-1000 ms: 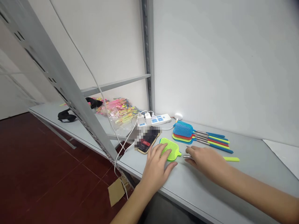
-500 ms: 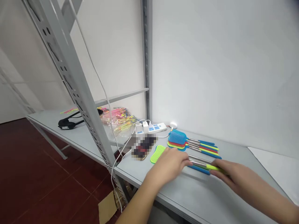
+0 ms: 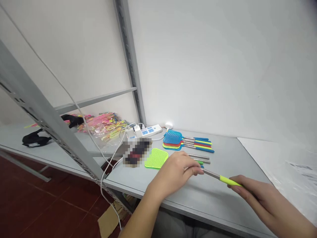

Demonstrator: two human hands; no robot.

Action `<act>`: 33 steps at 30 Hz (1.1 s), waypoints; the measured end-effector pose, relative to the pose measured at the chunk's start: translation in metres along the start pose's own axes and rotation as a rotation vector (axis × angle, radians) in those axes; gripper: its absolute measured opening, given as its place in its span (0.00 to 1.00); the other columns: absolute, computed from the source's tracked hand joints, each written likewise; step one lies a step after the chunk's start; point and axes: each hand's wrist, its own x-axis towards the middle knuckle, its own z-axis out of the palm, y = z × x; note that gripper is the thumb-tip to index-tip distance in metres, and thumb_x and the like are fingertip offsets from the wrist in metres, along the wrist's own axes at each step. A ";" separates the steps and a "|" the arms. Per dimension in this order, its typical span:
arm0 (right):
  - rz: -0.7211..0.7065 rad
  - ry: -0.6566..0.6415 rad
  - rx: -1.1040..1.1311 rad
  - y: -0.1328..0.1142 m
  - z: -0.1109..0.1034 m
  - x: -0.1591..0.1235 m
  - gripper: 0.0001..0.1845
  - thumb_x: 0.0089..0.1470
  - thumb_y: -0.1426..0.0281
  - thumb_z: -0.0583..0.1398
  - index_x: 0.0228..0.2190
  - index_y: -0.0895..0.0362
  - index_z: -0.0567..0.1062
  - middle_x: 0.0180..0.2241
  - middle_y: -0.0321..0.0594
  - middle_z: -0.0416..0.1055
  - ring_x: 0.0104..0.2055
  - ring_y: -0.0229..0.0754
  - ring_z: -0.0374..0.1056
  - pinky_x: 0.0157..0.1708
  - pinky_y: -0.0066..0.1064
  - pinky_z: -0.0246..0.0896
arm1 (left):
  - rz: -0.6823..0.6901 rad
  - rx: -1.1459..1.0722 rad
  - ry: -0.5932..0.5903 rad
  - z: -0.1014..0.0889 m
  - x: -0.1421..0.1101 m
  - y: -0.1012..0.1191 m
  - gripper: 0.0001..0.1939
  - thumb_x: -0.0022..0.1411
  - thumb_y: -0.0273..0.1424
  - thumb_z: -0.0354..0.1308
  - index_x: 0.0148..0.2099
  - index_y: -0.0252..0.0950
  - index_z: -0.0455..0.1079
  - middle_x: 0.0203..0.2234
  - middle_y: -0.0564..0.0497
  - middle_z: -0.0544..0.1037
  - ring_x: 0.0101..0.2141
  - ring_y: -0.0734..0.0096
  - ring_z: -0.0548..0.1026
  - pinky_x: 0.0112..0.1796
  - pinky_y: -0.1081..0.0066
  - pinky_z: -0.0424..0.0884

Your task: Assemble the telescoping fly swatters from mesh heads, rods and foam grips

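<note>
Between my hands a fly swatter handle (image 3: 212, 174) is held tilted above the table, a metal rod with a yellow-green grip. My left hand (image 3: 182, 167) pinches the rod end, its fingertips hiding the tip. My right hand (image 3: 252, 190) is closed around the grip. Left of my left hand lies a lime green perforated swatter head (image 3: 156, 158), partly covered by that hand. Just behind my left hand rest loose metal rods (image 3: 201, 156) and the ends of green and blue grips (image 3: 199, 162). Farther back, several fly swatters (image 3: 173, 137) with blue, red and lime heads lie stacked.
A blurred-out phone (image 3: 137, 153) lies near the table's left edge, before a white power strip (image 3: 151, 131) with plugs and cables. A grey metal post (image 3: 61, 132) stands at left. Bagged colourful items (image 3: 104, 124) sit on the neighbouring shelf. A white sheet (image 3: 269, 158) lies at right.
My left hand has moved from the lime swatter head onto the metal rod. My right hand has shifted right onto the yellow-green grip, and the handle is lifted. The camera view has turned right.
</note>
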 end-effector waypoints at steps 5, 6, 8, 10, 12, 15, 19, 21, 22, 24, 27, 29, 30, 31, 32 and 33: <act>0.194 -0.176 0.326 -0.022 0.016 -0.014 0.22 0.64 0.53 0.46 0.33 0.51 0.73 0.27 0.36 0.70 0.30 0.41 0.66 0.28 0.28 0.60 | -0.145 -0.795 0.266 0.045 -0.011 -0.001 0.20 0.68 0.42 0.52 0.57 0.40 0.70 0.45 0.44 0.78 0.46 0.61 0.75 0.50 0.59 0.68; 0.220 -0.191 0.370 -0.026 0.020 -0.014 0.23 0.65 0.52 0.46 0.33 0.52 0.72 0.25 0.35 0.67 0.28 0.40 0.63 0.27 0.28 0.57 | -0.144 -0.951 0.261 0.060 -0.016 -0.002 0.21 0.69 0.44 0.50 0.57 0.39 0.69 0.48 0.41 0.77 0.48 0.59 0.74 0.49 0.58 0.69; 0.252 -0.239 0.477 -0.032 0.027 -0.014 0.23 0.65 0.52 0.46 0.33 0.53 0.72 0.22 0.32 0.60 0.25 0.38 0.57 0.26 0.27 0.53 | -0.144 -1.166 0.267 0.085 -0.028 -0.003 0.21 0.70 0.43 0.49 0.56 0.37 0.70 0.50 0.40 0.75 0.51 0.57 0.72 0.48 0.59 0.70; 0.261 -0.305 0.610 -0.036 0.032 -0.012 0.23 0.65 0.52 0.47 0.31 0.54 0.70 0.22 0.30 0.55 0.25 0.36 0.52 0.26 0.27 0.50 | -0.158 -1.287 0.343 0.102 -0.039 -0.002 0.17 0.71 0.40 0.48 0.51 0.38 0.72 0.48 0.42 0.77 0.50 0.60 0.73 0.47 0.61 0.70; 0.256 -0.396 0.749 -0.036 0.037 -0.011 0.22 0.64 0.52 0.49 0.30 0.55 0.70 0.22 0.29 0.54 0.25 0.34 0.50 0.25 0.26 0.48 | -0.174 -1.334 0.396 0.108 -0.047 0.000 0.15 0.72 0.38 0.47 0.48 0.38 0.73 0.45 0.44 0.78 0.47 0.63 0.74 0.48 0.61 0.70; 0.251 -0.529 0.974 -0.031 0.046 -0.013 0.23 0.64 0.52 0.49 0.31 0.57 0.70 0.18 0.26 0.49 0.21 0.32 0.44 0.21 0.26 0.41 | -0.181 -1.345 0.357 0.105 -0.053 0.004 0.14 0.70 0.39 0.49 0.49 0.38 0.71 0.39 0.45 0.78 0.43 0.63 0.75 0.40 0.65 0.72; 0.216 -0.674 1.214 -0.027 0.059 -0.017 0.25 0.63 0.50 0.49 0.32 0.58 0.71 0.15 0.23 0.46 0.17 0.31 0.40 0.18 0.25 0.38 | -0.204 -1.189 0.396 0.100 -0.059 0.008 0.14 0.68 0.42 0.53 0.39 0.37 0.72 0.28 0.47 0.77 0.43 0.61 0.75 0.40 0.65 0.72; 0.196 -0.671 1.189 -0.032 0.061 -0.016 0.26 0.64 0.50 0.48 0.30 0.58 0.69 0.16 0.25 0.49 0.17 0.31 0.43 0.18 0.25 0.41 | -0.221 -1.119 0.479 0.100 -0.060 0.009 0.14 0.66 0.42 0.55 0.36 0.38 0.72 0.26 0.49 0.76 0.41 0.62 0.75 0.46 0.62 0.71; 0.184 -0.633 1.111 -0.036 0.060 -0.015 0.25 0.64 0.51 0.48 0.28 0.57 0.68 0.17 0.27 0.53 0.19 0.31 0.47 0.20 0.24 0.44 | -0.229 -1.100 0.532 0.100 -0.060 0.010 0.14 0.66 0.43 0.55 0.35 0.38 0.72 0.25 0.50 0.76 0.40 0.63 0.75 0.48 0.60 0.70; 0.135 -0.497 0.833 -0.046 0.059 -0.012 0.22 0.66 0.55 0.47 0.29 0.56 0.68 0.22 0.31 0.62 0.23 0.33 0.55 0.24 0.25 0.49 | -0.243 -1.072 0.644 0.101 -0.058 0.011 0.14 0.65 0.43 0.57 0.35 0.37 0.73 0.25 0.51 0.76 0.37 0.65 0.76 0.52 0.58 0.67; -0.040 -0.217 0.320 -0.053 0.064 -0.012 0.20 0.67 0.59 0.45 0.29 0.54 0.68 0.23 0.35 0.70 0.23 0.36 0.61 0.23 0.26 0.49 | -0.268 -1.046 0.793 0.102 -0.053 0.011 0.15 0.61 0.44 0.61 0.33 0.37 0.73 0.25 0.52 0.75 0.35 0.68 0.75 0.55 0.58 0.65; -0.155 -0.026 0.045 -0.049 0.072 -0.013 0.21 0.67 0.60 0.44 0.26 0.53 0.65 0.17 0.33 0.67 0.17 0.36 0.59 0.19 0.28 0.44 | -0.299 -1.040 0.886 0.098 -0.049 0.008 0.15 0.57 0.45 0.64 0.32 0.37 0.74 0.25 0.54 0.75 0.35 0.69 0.75 0.54 0.60 0.67; -0.190 0.057 -0.066 -0.044 0.076 -0.014 0.22 0.67 0.60 0.44 0.24 0.53 0.64 0.16 0.32 0.65 0.15 0.36 0.58 0.18 0.29 0.43 | -0.319 -1.044 0.942 0.094 -0.047 0.005 0.15 0.56 0.44 0.66 0.32 0.37 0.74 0.24 0.54 0.75 0.35 0.70 0.75 0.53 0.62 0.69; -0.209 0.126 -0.154 -0.039 0.079 -0.015 0.22 0.67 0.60 0.44 0.23 0.52 0.63 0.15 0.32 0.64 0.15 0.36 0.58 0.17 0.29 0.42 | -0.336 -1.050 1.004 0.088 -0.045 0.002 0.14 0.55 0.43 0.67 0.32 0.38 0.74 0.24 0.55 0.75 0.35 0.70 0.75 0.51 0.64 0.71; -0.212 0.174 -0.216 -0.033 0.081 -0.015 0.23 0.67 0.60 0.44 0.23 0.52 0.63 0.15 0.32 0.64 0.15 0.37 0.59 0.17 0.29 0.43 | -0.347 -1.057 1.071 0.080 -0.043 -0.002 0.13 0.54 0.42 0.68 0.33 0.38 0.74 0.25 0.55 0.75 0.34 0.71 0.76 0.49 0.65 0.72; -0.206 0.198 -0.250 -0.026 0.082 -0.015 0.22 0.67 0.60 0.44 0.23 0.52 0.62 0.16 0.33 0.64 0.15 0.37 0.60 0.18 0.29 0.45 | -0.350 -1.066 1.142 0.072 -0.042 -0.007 0.13 0.54 0.41 0.68 0.33 0.38 0.73 0.25 0.56 0.75 0.33 0.73 0.76 0.47 0.66 0.74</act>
